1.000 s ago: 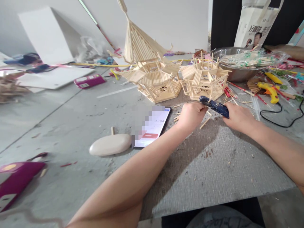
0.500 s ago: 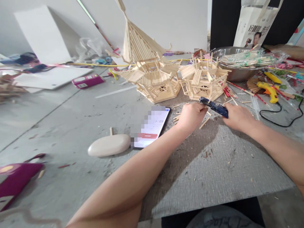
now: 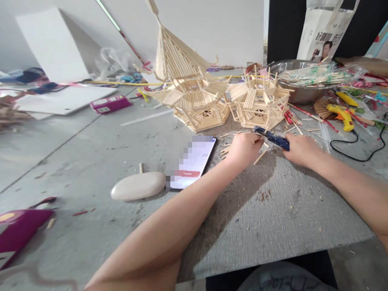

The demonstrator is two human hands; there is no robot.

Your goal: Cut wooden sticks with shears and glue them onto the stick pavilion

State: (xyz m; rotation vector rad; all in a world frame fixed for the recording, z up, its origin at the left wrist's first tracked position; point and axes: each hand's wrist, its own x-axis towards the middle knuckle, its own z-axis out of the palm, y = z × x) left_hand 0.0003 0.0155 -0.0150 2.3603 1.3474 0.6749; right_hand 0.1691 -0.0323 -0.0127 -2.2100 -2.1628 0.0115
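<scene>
My right hand is closed around the end of a dark blue pliers-like tool. The tool's head reaches left to the fingers of my left hand, which are pinched together; whatever they grip is hidden by the hand and the tool. Just beyond both hands stands a low many-sided frame of wooden sticks with upright posts. Left of it is a taller stick pavilion with a pointed, curved roof. Short cut sticks lie beside my left hand.
A phone and a pale oval object lie left of my forearm. At the right are a metal bowl with bagged sticks on top and a yellow glue gun with a black cord. Purple packs lie leftward.
Almost nothing differs. The whole view has shifted very slightly; both hands and the blue tool keep the same place by the stick frame.
</scene>
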